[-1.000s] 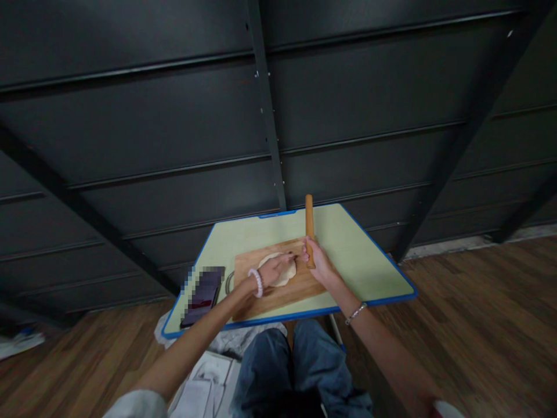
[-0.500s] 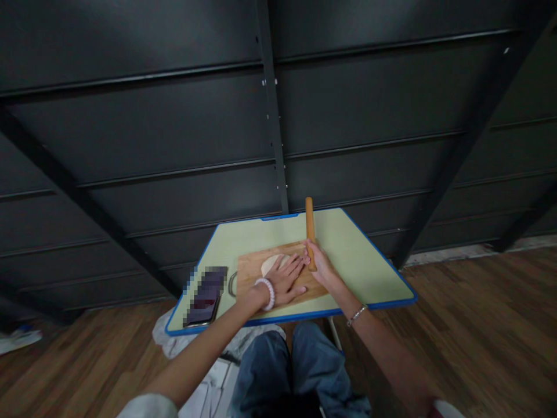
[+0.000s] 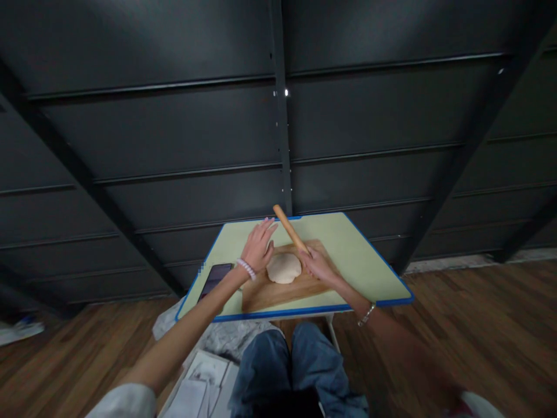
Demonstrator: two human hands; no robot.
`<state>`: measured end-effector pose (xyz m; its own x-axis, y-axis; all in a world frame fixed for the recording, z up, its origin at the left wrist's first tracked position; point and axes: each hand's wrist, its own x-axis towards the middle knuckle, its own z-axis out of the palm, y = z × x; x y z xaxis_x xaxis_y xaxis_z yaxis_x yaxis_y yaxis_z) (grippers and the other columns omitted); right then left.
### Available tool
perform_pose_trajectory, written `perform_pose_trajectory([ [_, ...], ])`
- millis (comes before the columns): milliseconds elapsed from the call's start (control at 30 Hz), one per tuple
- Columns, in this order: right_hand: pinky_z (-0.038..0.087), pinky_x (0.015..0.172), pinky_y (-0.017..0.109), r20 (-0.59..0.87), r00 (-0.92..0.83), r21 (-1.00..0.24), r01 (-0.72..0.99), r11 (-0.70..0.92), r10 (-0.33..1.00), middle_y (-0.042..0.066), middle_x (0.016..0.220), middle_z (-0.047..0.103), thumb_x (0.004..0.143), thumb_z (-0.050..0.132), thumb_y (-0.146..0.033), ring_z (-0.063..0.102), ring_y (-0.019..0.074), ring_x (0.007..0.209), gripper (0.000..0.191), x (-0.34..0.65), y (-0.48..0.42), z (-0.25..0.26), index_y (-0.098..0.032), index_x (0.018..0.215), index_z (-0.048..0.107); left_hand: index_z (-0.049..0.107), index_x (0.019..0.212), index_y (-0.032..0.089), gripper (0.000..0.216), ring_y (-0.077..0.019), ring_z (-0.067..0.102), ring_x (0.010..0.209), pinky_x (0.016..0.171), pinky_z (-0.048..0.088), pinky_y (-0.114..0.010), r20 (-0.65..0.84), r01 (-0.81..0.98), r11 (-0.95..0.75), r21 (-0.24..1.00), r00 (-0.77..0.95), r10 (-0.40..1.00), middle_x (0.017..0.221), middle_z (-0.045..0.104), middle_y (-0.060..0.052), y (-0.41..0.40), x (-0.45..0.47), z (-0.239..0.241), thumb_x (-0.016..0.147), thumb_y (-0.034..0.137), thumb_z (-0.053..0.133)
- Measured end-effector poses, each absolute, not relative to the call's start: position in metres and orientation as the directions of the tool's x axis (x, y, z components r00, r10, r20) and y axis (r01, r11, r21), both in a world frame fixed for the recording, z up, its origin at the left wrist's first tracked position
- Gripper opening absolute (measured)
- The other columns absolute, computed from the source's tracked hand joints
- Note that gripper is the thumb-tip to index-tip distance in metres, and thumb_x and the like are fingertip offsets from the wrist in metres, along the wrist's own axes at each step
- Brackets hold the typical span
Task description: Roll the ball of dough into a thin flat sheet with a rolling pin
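A flattened round of pale dough (image 3: 284, 268) lies on a wooden cutting board (image 3: 278, 291) on a small green table with a blue rim (image 3: 374, 278). My right hand (image 3: 317, 266) is closed round the near end of a wooden rolling pin (image 3: 289, 228), which slants up and to the left over the board's far edge. My left hand (image 3: 259, 247) hovers with its fingers stretched out just left of the dough, close to the pin's far end, holding nothing. A bead bracelet is on my left wrist and a chain on the right.
A dark phone (image 3: 214, 279) lies on the table's left side. Dark metal shelving (image 3: 278, 116) rises right behind the table. My knees in jeans (image 3: 296, 366) are under the near edge, with grey cloth and papers (image 3: 204, 377) on the wooden floor to the left.
My left hand lifted off the dough and moved up and left toward the pin's far end. The rolling pin tilted from upright to slanting left. The dough now shows uncovered.
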<state>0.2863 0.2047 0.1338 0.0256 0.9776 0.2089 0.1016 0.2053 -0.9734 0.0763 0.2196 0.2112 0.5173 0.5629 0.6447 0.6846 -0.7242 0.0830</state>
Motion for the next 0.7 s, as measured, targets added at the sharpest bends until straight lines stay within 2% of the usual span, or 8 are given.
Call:
perform_pose_trajectory([
  [100,0.041,0.057,0.024,0.307,-0.062,-0.8,0.523,0.293,0.95,0.004,0.076,0.066,0.08,0.059,-0.038,0.06,0.0175,0.067,0.02,0.288,0.181,0.137,-0.022,0.092,0.062,0.04,0.134,0.017,0.044,-0.0211,0.025,0.137,0.113,0.014,-0.046,0.503,0.652,-0.754,-0.083,0.681,0.533,0.143,0.039,-0.009,0.222,0.075,0.226,0.09,0.023,0.035],
  [167,0.043,0.068,0.028,0.286,-0.171,-0.628,0.71,0.319,0.943,0.007,0.094,0.067,0.085,0.051,-0.035,0.062,0.0217,0.084,0.026,0.286,0.161,0.14,-0.023,0.107,0.059,0.04,0.135,0.018,0.044,-0.0215,0.03,0.135,0.113,0.013,-0.046,0.418,0.637,-0.764,-0.101,0.724,0.549,0.142,0.041,-0.009,0.227,0.077,0.22,0.093,0.03,0.035],
  [233,0.044,0.074,0.031,0.256,-0.251,-0.459,0.819,0.345,0.934,0.01,0.107,0.064,0.09,0.044,-0.035,0.061,0.0243,0.093,0.031,0.282,0.145,0.143,-0.023,0.117,0.053,0.038,0.136,0.018,0.046,-0.0223,0.033,0.133,0.111,0.016,-0.047,0.344,0.65,-0.756,-0.076,0.729,0.592,0.141,0.042,-0.01,0.233,0.078,0.203,0.094,0.036,0.032],
  [367,0.045,0.073,0.032,0.229,-0.268,-0.248,0.914,0.322,0.936,0.013,0.117,0.059,0.093,0.038,-0.038,0.06,0.0248,0.096,0.037,0.277,0.13,0.146,-0.023,0.126,0.045,0.038,0.137,0.021,0.048,-0.0221,0.033,0.133,0.109,0.02,-0.048,0.247,0.687,-0.726,-0.031,0.709,0.661,0.141,0.042,-0.009,0.241,0.073,0.162,0.094,0.041,0.028],
  [500,0.046,0.071,0.032,0.261,-0.312,-0.098,0.933,0.346,0.914,0.014,0.111,0.061,0.093,0.04,-0.037,0.061,0.0239,0.089,0.036,0.281,0.133,0.15,-0.023,0.125,0.048,0.041,0.135,0.021,0.047,-0.0198,0.04,0.128,0.107,0.025,-0.043,0.236,0.711,-0.703,0.016,0.681,0.694,0.137,0.047,-0.008,0.231,0.061,0.142,0.096,0.04,0.022],
  [600,0.047,0.076,0.035,0.315,-0.364,0.029,0.927,0.374,0.877,0.013,0.105,0.063,0.093,0.037,-0.026,0.059,0.0247,0.093,0.036,0.286,0.135,0.152,-0.019,0.127,0.048,0.039,0.136,0.019,0.048,-0.0191,0.043,0.124,0.104,0.031,-0.039,0.25,0.747,-0.665,0.008,0.643,0.724,0.137,0.047,-0.009,0.213,0.057,0.139,0.097,0.038,0.019],
  [700,0.043,0.09,0.036,0.357,-0.395,0.076,0.915,0.396,0.846,0.014,0.114,0.062,0.091,0.034,-0.014,0.056,0.0234,0.105,0.041,0.288,0.138,0.148,-0.012,0.131,0.045,0.035,0.138,0.016,0.048,-0.0205,0.045,0.121,0.101,0.033,-0.039,0.259,0.784,-0.62,-0.025,0.604,0.754,0.136,0.047,-0.01,0.194,0.057,0.14,0.096,0.036,0.022],
])
